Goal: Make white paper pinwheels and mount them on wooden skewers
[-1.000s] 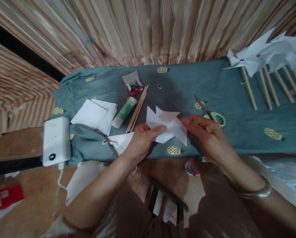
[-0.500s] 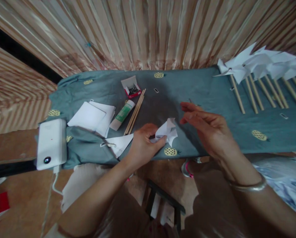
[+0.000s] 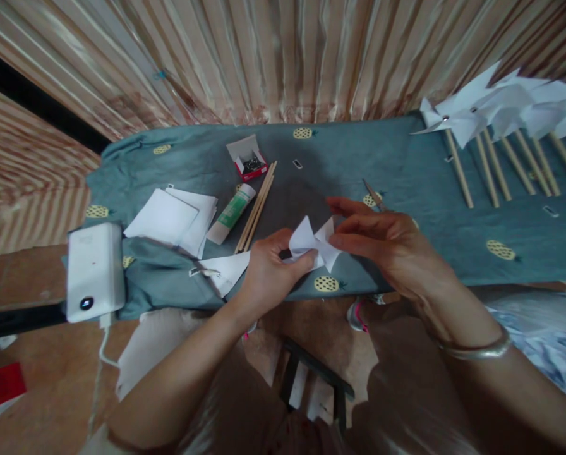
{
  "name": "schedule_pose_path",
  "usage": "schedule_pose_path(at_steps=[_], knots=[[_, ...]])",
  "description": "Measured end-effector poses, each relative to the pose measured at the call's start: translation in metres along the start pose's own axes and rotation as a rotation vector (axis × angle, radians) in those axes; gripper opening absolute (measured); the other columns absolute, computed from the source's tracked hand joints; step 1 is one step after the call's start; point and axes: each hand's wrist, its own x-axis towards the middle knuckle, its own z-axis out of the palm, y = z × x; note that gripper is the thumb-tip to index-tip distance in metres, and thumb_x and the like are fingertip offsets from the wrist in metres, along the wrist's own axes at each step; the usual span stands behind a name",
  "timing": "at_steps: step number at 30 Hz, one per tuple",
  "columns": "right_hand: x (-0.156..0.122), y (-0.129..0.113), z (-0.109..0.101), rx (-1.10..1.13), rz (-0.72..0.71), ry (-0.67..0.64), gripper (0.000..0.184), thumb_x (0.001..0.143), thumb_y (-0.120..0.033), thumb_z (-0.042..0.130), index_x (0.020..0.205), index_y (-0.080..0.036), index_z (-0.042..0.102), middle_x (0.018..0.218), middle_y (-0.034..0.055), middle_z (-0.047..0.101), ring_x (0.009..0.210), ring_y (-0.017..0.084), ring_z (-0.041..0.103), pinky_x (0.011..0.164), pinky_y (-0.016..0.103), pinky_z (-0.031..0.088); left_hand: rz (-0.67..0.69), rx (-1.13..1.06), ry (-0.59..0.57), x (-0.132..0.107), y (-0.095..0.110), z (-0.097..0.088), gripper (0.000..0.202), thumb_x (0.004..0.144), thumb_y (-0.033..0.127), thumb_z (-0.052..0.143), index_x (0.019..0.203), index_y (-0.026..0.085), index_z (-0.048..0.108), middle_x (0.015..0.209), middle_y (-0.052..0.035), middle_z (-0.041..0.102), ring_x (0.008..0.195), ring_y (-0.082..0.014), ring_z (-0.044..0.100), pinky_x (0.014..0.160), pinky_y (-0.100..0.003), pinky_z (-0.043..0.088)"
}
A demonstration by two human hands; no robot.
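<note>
A white paper pinwheel point(image 3: 304, 236), with no stick on it, is pinched at its centre by the thumb and fingers of my left hand point(image 3: 276, 264). My right hand point(image 3: 382, 243) has its thumb and fingertips closed on the right-hand blade of the same pinwheel. Behind my right fingers lies a pair of scissors point(image 3: 373, 193), partly hidden by that hand. Left of my left hand are a folded white paper piece point(image 3: 230, 272), several thin wooden sticks point(image 3: 257, 208) and a green and white glue stick point(image 3: 232, 213).
A small red box point(image 3: 251, 165) of dark pins stands open toward the back. White paper squares point(image 3: 164, 218) lie stacked at left, near a white power bank point(image 3: 96, 272) with a cable. Several finished pinwheels on sticks point(image 3: 459, 167) lie at right on the green cloth point(image 3: 434, 253).
My right hand has come left and closed on the pinwheel's blade; before, it hovered apart from it. My left hand keeps its hold. The scissors show more now.
</note>
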Motion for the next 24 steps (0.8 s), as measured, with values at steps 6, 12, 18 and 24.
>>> schedule_pose_path(at_steps=[6,12,18,24], knots=[[0.0005,0.0013,0.0017,0.004,-0.012,-0.047,0.007,0.071,-0.030,0.078,0.066,-0.030,0.073,0.093,0.0007,0.075,0.129,0.028,0.054,0.104,0.049,0.046,-0.280,-0.385,-0.011,0.0001,0.0021,0.0033,0.019,0.063,0.029,0.079,0.076,0.016,0.075,0.077,-0.0026,0.074,0.067,-0.0156,0.064,0.065,-0.027,0.050],[0.0005,0.0039,0.0056,0.030,0.012,-0.028,0.006,0.070,-0.031,0.078,0.067,-0.029,0.073,0.102,0.0015,0.074,0.130,0.028,0.052,0.104,0.050,0.045,-0.345,-0.444,-0.011,-0.0006,0.0012,0.0028,0.021,0.060,0.030,0.083,0.074,0.016,0.076,0.075,-0.0025,0.075,0.063,-0.0143,0.064,0.062,-0.026,0.050],[-0.0004,0.0033,0.0088,0.041,0.062,-0.022,0.005,0.068,-0.029,0.078,0.068,-0.028,0.073,0.122,0.0012,0.069,0.132,0.028,0.051,0.108,0.048,0.042,-0.348,-0.497,-0.028,-0.0006,0.0006,0.0030,0.022,0.058,0.029,0.084,0.075,0.017,0.077,0.076,-0.0029,0.075,0.064,-0.0146,0.064,0.062,-0.026,0.050],[0.0001,0.0062,0.0077,-0.005,0.045,-0.014,0.005,0.068,-0.028,0.079,0.068,-0.029,0.074,0.127,-0.0014,0.066,0.126,0.029,0.056,0.106,0.049,0.045,-0.364,-0.533,-0.045,-0.0002,0.0019,0.0036,0.020,0.057,0.029,0.084,0.071,0.017,0.076,0.072,-0.0019,0.075,0.060,-0.0128,0.063,0.060,-0.025,0.049]])
